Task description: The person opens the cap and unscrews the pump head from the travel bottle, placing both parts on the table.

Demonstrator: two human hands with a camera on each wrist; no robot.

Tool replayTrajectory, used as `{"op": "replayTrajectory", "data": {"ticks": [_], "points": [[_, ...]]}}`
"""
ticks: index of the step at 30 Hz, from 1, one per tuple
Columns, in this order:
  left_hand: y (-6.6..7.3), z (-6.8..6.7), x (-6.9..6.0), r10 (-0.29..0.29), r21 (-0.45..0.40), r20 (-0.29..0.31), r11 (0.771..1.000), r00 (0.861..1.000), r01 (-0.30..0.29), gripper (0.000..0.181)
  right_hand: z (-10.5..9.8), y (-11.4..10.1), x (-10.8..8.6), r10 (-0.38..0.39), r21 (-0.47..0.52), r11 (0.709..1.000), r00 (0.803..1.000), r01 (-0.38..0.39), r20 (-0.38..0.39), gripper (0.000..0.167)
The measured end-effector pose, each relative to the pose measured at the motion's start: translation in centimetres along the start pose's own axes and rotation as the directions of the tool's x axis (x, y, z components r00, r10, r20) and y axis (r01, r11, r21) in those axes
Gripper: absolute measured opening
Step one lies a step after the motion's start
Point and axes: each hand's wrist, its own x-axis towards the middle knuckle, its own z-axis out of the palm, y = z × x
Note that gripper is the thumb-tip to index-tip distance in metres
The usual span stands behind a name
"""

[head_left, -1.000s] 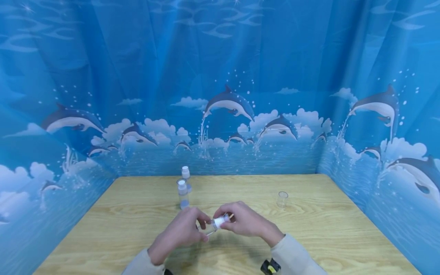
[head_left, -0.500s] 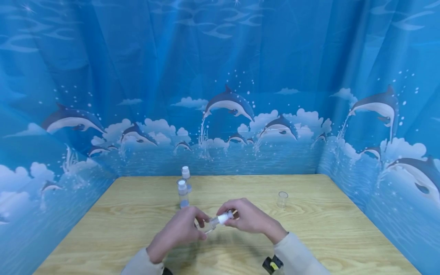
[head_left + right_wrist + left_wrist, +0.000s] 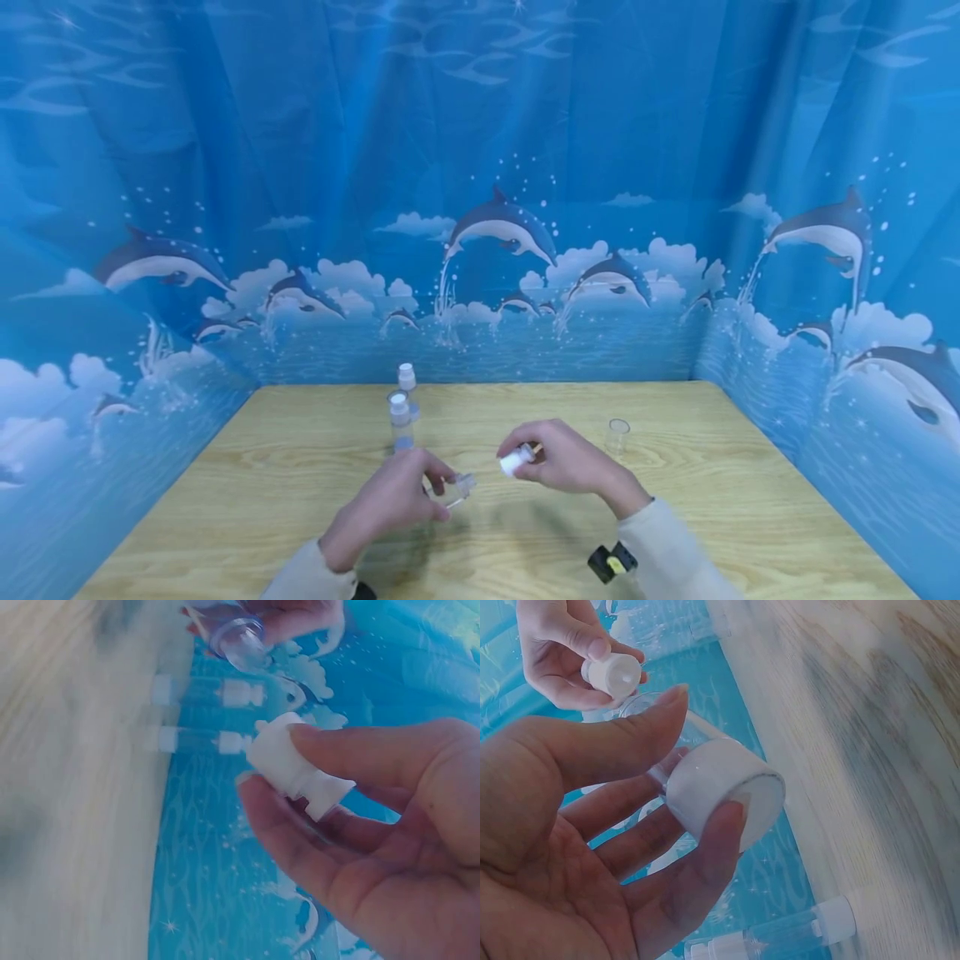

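Left hand (image 3: pixel 399 498): at the near-left side of the clear bottle (image 3: pixel 447 493), thumb and fingers curled around it, gripping it toward its white base.

Front standing bottle (image 3: pixel 402 431): upright, beyond the clear bottle and to its left; white top section in place, a clear rim visible about it, possibly a cover; foot partly hidden by the hand.

Rear standing bottle (image 3: pixel 407 379): upright, farther beyond the clear bottle, just behind its twin; white top section in place.

Clear bottle: held above the table (image 3: pixel 480 550), tilted, its bare neck pointing right; whether it holds anything cannot be told.

White top (image 3: pixel 514 461): right of the clear bottle, a gap between the two, held in the air.

Right hand (image 3: pixel 568 460): right of the clear bottle, thumb and fingers pinching the white top.

Clear cover (image 3: pixel 617 437): standing alone on the table, well to the right of the clear bottle and farther back; neither hand touches it.

Progress, as judged: the top is fully separated from the clear bottle, with neither part set down. Both hands remain engaged; the two standing bottles appear assembled, with no hand holding them.
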Motion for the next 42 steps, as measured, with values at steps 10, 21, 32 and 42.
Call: {"op": "replayTrajectory", "data": {"ticks": [10, 21, 32, 42], "points": [[-0.1, 0.1, 0.1, 0.003, 0.002, 0.004, 1.000, 1.000, -0.003, 0.041, -1.7, 0.8, -1.1, 0.060, -0.004, 0.998, 0.998, -0.060, -0.005, 0.023], [0.1, -0.1, 0.0, -0.005, -0.009, 0.015, 1.000, 1.000, 0.005, 0.040, -3.0, 1.7, -2.6, 0.140, -0.039, 0.989, 0.990, -0.140, -0.007, 0.020], [0.2, -0.1, 0.1, -0.021, 0.005, 0.011, 1.000, 1.000, 0.020, 0.042, -4.4, 2.9, -4.3, 0.263, -0.051, 0.963, 0.963, -0.266, -0.056, 0.030], [0.2, -0.1, 0.2, -0.031, 0.007, 0.018, 0.999, 0.999, 0.031, 0.042, -6.0, 4.4, -5.6, 0.287, -0.058, 0.955, 0.956, -0.290, -0.050, 0.032]]}}
